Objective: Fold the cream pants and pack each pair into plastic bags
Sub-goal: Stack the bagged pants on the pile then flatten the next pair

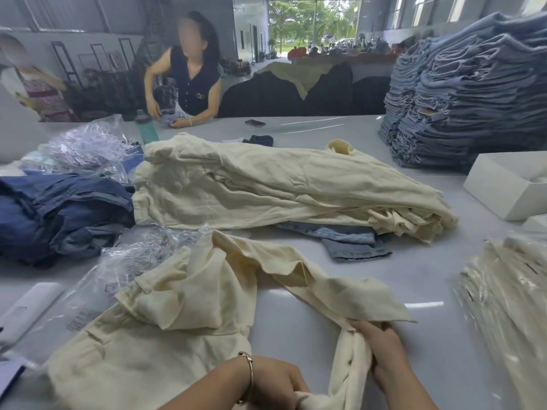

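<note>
Both hands, left hand (pixel 273 386) and right hand (pixel 381 347), grip one leg of the cream pants (pixel 165 315), probably to straighten it for folding. Plastic bags (pixel 118 270) lie beside them on the table (pixel 325 291), within reach for packing.

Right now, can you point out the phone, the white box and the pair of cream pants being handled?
phone (pixel 255 123): head view, middle of its dark screen.
white box (pixel 500 194): head view, its near side wall.
cream pants (pixel 165 344): head view, the crumpled upper part, left of the hands.

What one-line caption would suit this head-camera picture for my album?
Both hands, left hand and right hand, grip a crumpled pair of cream pants on a table before folding.
</note>
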Tool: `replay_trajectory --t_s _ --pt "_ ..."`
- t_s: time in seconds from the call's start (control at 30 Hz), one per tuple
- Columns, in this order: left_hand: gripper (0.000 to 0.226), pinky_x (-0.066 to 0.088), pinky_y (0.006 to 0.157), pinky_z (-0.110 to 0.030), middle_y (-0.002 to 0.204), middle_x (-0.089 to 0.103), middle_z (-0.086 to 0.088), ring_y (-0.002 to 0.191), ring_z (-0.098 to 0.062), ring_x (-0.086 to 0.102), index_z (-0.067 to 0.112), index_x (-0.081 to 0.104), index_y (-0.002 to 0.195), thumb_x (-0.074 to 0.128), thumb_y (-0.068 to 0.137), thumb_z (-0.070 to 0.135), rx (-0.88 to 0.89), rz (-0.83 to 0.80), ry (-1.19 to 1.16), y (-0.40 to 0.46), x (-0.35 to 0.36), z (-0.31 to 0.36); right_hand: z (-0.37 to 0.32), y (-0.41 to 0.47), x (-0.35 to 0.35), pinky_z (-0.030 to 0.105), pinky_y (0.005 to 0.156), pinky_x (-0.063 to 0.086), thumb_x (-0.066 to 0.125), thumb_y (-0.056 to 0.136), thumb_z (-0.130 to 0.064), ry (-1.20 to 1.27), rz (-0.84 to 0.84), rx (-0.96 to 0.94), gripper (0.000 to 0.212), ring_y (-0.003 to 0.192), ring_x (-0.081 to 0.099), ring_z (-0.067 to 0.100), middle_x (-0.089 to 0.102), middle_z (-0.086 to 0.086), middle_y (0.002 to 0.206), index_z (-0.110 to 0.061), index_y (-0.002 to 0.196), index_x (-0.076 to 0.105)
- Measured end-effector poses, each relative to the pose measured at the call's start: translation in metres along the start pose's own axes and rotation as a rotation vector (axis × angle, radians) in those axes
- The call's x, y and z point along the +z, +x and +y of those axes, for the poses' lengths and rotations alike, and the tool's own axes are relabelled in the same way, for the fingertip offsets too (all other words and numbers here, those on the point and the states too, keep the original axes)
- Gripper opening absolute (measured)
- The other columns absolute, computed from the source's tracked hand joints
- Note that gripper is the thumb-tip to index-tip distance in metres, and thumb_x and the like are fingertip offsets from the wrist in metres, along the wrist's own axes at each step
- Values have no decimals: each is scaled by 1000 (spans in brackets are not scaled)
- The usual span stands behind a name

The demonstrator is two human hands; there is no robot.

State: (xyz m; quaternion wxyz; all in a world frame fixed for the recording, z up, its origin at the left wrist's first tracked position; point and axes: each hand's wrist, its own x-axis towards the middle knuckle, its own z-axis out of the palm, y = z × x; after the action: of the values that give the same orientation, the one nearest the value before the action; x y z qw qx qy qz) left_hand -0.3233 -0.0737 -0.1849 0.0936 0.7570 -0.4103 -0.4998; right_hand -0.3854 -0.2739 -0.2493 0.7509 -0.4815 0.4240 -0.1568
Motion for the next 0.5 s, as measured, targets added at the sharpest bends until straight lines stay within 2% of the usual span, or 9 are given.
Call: replay_trajectory --t_s 0.1,0.17,0.2,0.23,0.3,0.33,0.4,0.43,0.5 --pt "18 31 56 -9 90 53 -14 59 3 46 -3 60 97 46 95 7 -82 41 94 7 16 1 -9 -17 -9 32 70 47 61 84 0 105 171 -92 39 78 60 27 65 16 102 -7 122 57" --pt "29 34 67 -6 116 60 -16 93 -13 59 2 61 112 49 93 20 -170 204 169 9 26 3 -27 -28 -20 26 66 46 61 88 -7 73 357 -291 30 81 60 30 64 15 100 -11 117 61" --pt "31 39 78 -15 123 59 -15 108 -23 57 6 61 113 49 91 24 -208 302 186 8 26 4 -39 -35 -27 27 69 45 61 89 -10 23 441 -392 27 86 60 32 62 15 99 -13 116 62" --pt "32 41 84 -24 123 59 -14 112 -26 55 8 62 109 48 88 26 -226 382 186 7 25 5 -52 -41 -36 28 73 43 61 89 -12 -26 504 -487 29 91 59 30 61 12 101 -17 117 63" --pt "27 41 75 -27 111 65 -16 92 -21 58 9 64 85 51 77 31 -190 435 27 5 17 8 -77 -53 -56 26 81 45 62 88 -15 -74 562 -659 36 97 56 18 60 2 108 -25 123 62" --pt "23 40 69 -26 99 69 -15 79 -18 55 12 61 73 52 69 33 -156 430 -127 5 12 10 -88 -58 -67 28 86 47 62 88 -18 -96 590 -730 38 99 56 17 60 0 112 -28 124 61" --pt "18 41 64 -24 69 66 -1 72 -17 50 18 54 63 52 59 35 -155 414 -358 10 3 15 -103 -62 -88 40 93 47 62 87 -27 -171 646 -814 40 105 57 25 62 5 119 -29 127 56" --pt "21 40 64 -24 64 59 3 73 -17 50 18 52 63 51 59 40 -187 451 -355 14 0 15 -107 -59 -100 43 95 45 61 86 -33 -242 650 -810 44 108 57 29 61 9 122 -27 129 53" --pt "34 41 69 -25 79 61 0 81 -22 56 19 58 75 49 69 52 -340 599 -66 24 -1 8 -109 -49 -120 44 92 44 62 84 -39 -545 587 -646 56 110 56 37 59 18 125 -20 134 47"
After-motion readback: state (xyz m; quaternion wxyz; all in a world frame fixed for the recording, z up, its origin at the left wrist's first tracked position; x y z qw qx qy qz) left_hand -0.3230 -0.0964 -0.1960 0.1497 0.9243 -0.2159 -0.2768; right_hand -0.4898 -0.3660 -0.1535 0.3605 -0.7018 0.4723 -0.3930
